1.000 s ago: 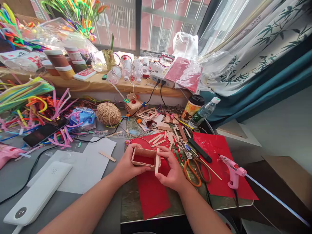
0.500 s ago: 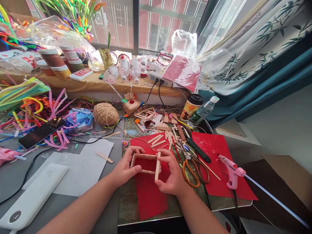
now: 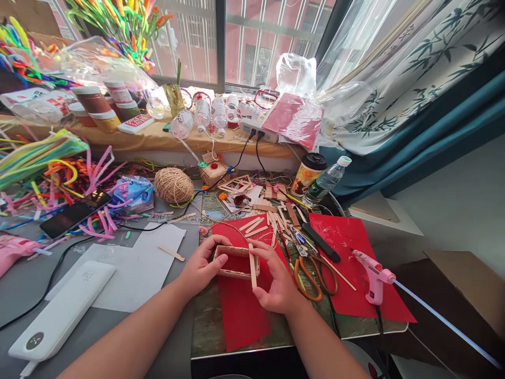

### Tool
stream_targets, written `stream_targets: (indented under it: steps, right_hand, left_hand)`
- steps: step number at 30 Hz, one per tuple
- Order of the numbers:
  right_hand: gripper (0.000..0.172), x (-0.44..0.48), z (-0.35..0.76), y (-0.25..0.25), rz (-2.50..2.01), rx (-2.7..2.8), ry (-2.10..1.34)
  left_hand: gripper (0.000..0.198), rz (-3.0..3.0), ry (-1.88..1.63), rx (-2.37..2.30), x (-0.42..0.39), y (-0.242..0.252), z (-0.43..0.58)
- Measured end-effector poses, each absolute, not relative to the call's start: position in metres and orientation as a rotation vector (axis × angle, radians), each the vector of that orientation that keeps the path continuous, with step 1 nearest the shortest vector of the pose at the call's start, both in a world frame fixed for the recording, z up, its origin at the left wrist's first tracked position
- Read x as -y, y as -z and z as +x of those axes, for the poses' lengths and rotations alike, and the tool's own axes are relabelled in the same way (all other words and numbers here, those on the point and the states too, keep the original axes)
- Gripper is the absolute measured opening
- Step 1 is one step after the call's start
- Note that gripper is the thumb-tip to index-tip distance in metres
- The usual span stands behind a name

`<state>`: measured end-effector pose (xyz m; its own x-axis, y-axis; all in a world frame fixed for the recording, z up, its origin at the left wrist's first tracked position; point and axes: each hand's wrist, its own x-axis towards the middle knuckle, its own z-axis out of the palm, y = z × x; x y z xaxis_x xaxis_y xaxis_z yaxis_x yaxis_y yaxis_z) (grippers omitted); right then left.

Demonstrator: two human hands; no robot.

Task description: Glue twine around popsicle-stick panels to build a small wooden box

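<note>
A small open box made of popsicle sticks (image 3: 232, 261) rests on a red paper sheet (image 3: 242, 310) at the middle of the table. My left hand (image 3: 201, 268) grips the box's left side, thumb on the near wall and fingers over the far wall. My right hand (image 3: 276, 281) is closed around a single popsicle stick (image 3: 251, 258), pressing it upright against the box's right end. Both forearms reach in from the bottom edge.
Orange-handled scissors (image 3: 315, 276), a pink glue gun (image 3: 373, 273) and a second red sheet (image 3: 355, 242) lie to the right. Loose sticks (image 3: 276, 213), a twine ball (image 3: 173, 185), a coffee cup (image 3: 307, 173), a water bottle (image 3: 325, 181), a white power bank (image 3: 63, 310) and pipe cleaners (image 3: 47, 168) crowd the table.
The box and both hands have shifted slightly. The stick in my right hand has tilted from leaning right to nearly upright against the box's end.
</note>
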<state>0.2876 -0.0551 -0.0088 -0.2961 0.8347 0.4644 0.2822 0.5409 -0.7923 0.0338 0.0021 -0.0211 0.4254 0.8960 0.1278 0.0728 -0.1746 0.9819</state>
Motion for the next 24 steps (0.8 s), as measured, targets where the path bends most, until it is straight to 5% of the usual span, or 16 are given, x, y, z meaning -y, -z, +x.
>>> stream_targets:
  steps: [16,24]
  right_hand:
    - [0.082,0.045,0.267,0.028,-0.847,1.192,-1.156]
    - [0.059,0.038,0.271,0.014,-0.746,0.785,-1.23]
  left_hand:
    - [0.031,1.652,-0.908,-0.831,0.001,0.015,0.038]
    - [0.062,1.63,-1.125,-0.943,-0.005,0.022,0.036]
